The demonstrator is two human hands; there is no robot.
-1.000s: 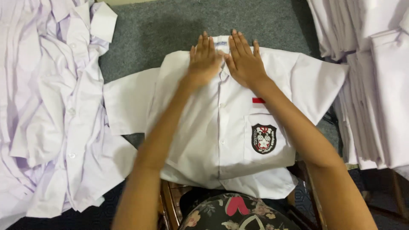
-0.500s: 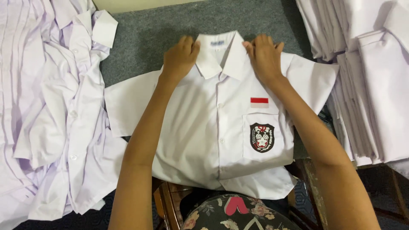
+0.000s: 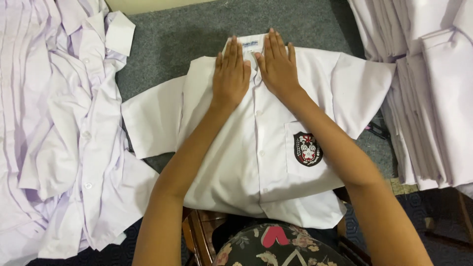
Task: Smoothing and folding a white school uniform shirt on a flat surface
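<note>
A white short-sleeved shirt [image 3: 236,162] lies face up on a grey carpeted surface [image 3: 177,39], buttoned, with a black and red crest on its chest pocket [image 3: 308,149]. My left hand [image 3: 230,75] lies flat, fingers together, on the left side of the collar. My right hand [image 3: 277,64] lies flat beside it on the right side of the collar. Both palms press down on the cloth near the top buttons; neither hand grips anything. The sleeves spread out to either side.
A loose heap of white shirts [image 3: 54,128] covers the left side. A stack of folded white shirts [image 3: 433,88] rises at the right. A wooden chair edge [image 3: 197,236] and a floral-print garment [image 3: 266,246] sit at the bottom.
My hands moved from the shirt's shoulders inward to the middle of the collar and now lie flat side by side there.
</note>
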